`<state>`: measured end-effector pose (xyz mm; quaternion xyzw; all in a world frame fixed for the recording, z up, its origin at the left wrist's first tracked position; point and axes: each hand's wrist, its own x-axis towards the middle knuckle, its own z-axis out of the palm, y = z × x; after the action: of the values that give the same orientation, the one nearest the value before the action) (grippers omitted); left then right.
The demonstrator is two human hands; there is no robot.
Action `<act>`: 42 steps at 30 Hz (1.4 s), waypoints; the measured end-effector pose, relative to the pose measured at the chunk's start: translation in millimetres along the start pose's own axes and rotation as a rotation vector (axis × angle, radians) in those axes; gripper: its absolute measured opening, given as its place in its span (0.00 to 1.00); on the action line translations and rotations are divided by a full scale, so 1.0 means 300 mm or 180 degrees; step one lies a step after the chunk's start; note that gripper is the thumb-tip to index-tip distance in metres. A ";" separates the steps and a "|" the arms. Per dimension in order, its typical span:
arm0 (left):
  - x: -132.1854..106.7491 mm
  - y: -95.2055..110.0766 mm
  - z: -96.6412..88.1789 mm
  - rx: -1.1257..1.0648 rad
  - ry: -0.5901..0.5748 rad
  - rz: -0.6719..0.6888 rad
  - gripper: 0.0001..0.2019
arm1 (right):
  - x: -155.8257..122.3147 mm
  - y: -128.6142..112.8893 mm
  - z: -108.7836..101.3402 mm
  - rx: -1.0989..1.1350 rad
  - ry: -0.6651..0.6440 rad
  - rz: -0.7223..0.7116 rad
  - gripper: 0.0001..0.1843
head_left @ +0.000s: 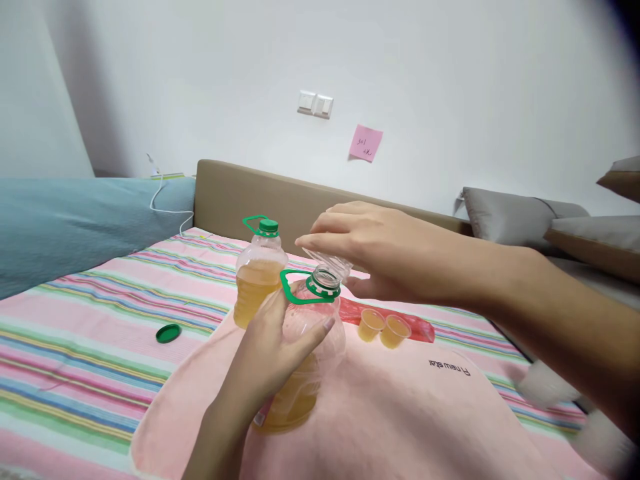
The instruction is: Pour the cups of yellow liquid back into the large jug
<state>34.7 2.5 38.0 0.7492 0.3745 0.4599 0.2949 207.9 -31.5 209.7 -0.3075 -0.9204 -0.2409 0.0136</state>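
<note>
A large clear bottle (300,403) with amber liquid in its lower part stands in front of me, its mouth uncapped and a green ring handle (286,287) around the neck. My left hand (280,340) is wrapped round its upper body, thumb on the near side. My right hand (365,243) grips a clear plastic cup (341,268) from above, tilted at the bottle's mouth. The fingers partly hide the cup, and I cannot tell whether liquid is in it. A second bottle (257,287) of amber liquid, green cap on, stands behind to the left.
Two filled cups (371,325) stand together by a red plastic bag (423,328). A loose green cap (169,333) lies on the striped sheet (75,360). A pink mat (425,420) lies under the near bottle. Grey cushions (510,220) are at right, a brown headboard (240,190) behind.
</note>
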 end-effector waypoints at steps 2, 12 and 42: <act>-0.002 0.001 -0.001 0.0001 0.0010 0.0029 0.24 | 0.002 -0.003 -0.004 -0.0046 -0.0047 -0.0025 0.26; -0.005 -0.010 -0.002 0.0107 0.0116 -0.0026 0.23 | 0.002 -0.004 -0.003 -0.0031 -0.0018 -0.0052 0.23; -0.007 -0.014 -0.005 0.0157 0.0104 -0.0098 0.23 | -0.026 0.027 0.033 0.0140 0.0360 -0.0065 0.24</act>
<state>31.4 3.1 34.4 0.7427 0.4019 0.4582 0.2773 220.0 -25.7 203.1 -0.2836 -0.9264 -0.2377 0.0699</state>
